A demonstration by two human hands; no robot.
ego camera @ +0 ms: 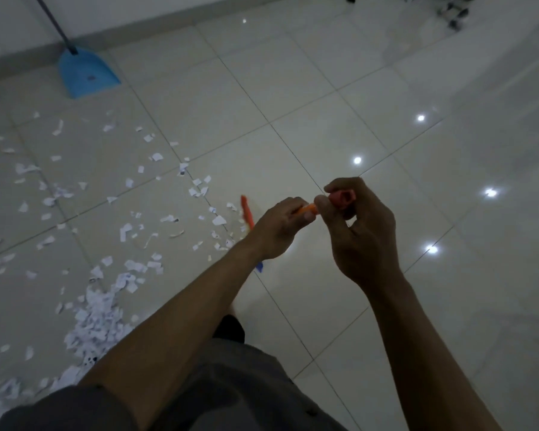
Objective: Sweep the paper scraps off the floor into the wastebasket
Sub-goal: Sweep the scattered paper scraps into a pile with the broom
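White paper scraps (100, 318) lie scattered over the tiled floor on the left, thickest in a pile at the lower left. My left hand (277, 228) grips an orange broom handle (308, 209) near its top. My right hand (361, 234) pinches the handle's reddish end cap (343, 197) between thumb and fingers. An orange part of the broom (246, 213) shows below my left hand, close to the floor, and a small blue piece (259, 267) peeks out under my left wrist. No wastebasket is in view.
A blue dustpan (86, 73) with a long dark handle (55, 23) stands by the wall at the upper left. Dark wheeled furniture (451, 14) sits at the top right. Glossy tiles (386, 126) with light reflections spread to the right.
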